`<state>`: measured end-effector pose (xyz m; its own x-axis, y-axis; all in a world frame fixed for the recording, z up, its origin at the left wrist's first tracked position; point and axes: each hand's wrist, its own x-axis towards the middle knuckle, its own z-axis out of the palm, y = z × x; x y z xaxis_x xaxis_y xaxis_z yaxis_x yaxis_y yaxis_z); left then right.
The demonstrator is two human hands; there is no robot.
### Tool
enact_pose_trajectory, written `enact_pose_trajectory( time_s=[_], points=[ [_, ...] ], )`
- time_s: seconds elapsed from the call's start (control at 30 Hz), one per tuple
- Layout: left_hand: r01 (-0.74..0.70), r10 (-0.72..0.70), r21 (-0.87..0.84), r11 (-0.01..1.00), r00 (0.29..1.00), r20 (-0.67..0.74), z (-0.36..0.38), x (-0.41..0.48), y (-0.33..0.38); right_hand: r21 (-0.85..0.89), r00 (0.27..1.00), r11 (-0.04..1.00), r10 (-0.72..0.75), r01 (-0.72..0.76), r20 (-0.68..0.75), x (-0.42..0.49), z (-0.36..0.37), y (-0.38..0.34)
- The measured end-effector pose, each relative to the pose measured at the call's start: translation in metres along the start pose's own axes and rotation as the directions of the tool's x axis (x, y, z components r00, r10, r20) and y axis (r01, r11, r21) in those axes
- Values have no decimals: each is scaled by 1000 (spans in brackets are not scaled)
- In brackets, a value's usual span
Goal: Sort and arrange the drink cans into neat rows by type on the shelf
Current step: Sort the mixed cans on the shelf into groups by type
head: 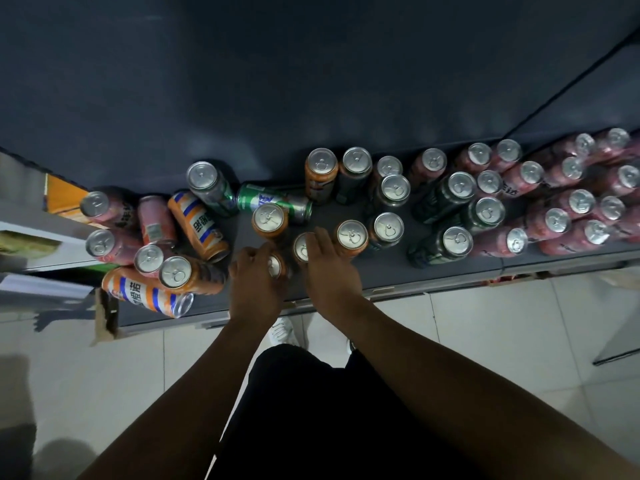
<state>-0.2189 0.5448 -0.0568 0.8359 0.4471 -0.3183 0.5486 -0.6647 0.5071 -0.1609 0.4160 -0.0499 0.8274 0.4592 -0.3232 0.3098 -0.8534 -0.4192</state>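
Left hand [254,273] and right hand [327,265] seemingly grip orange cans [274,266].

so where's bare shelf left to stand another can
Bare shelf shows along the front edge right of the right hand, and a small patch between the lying green can and the upright orange can. The pink cans at the right are packed tight.

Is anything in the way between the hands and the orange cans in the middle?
No, nothing visible is in the way. The left hand grips the front orange can, and the right hand holds the second orange can, just behind it. Neighbouring orange cans stand close beside them.
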Motion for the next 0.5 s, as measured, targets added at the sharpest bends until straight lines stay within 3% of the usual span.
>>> enact_pose_trajectory(
  time_s=[0.1, 0.23, 0.5],
  points=[
    [-13, 13, 9, 1000, 1000, 11, -1, 4, 1, 33, 1000, 999, -9, 9, 3, -5, -3, -1],
    [-45, 45, -15, 999, 999, 9, -5, 9, 4, 72, 989, 993, -89, 98, -114, -5, -11, -1],
    [-45, 44, -93, 995, 999, -5, -20, 11, 11, 276, 965, 955, -33, 108, -261, 21, -44, -22]
  ],
)
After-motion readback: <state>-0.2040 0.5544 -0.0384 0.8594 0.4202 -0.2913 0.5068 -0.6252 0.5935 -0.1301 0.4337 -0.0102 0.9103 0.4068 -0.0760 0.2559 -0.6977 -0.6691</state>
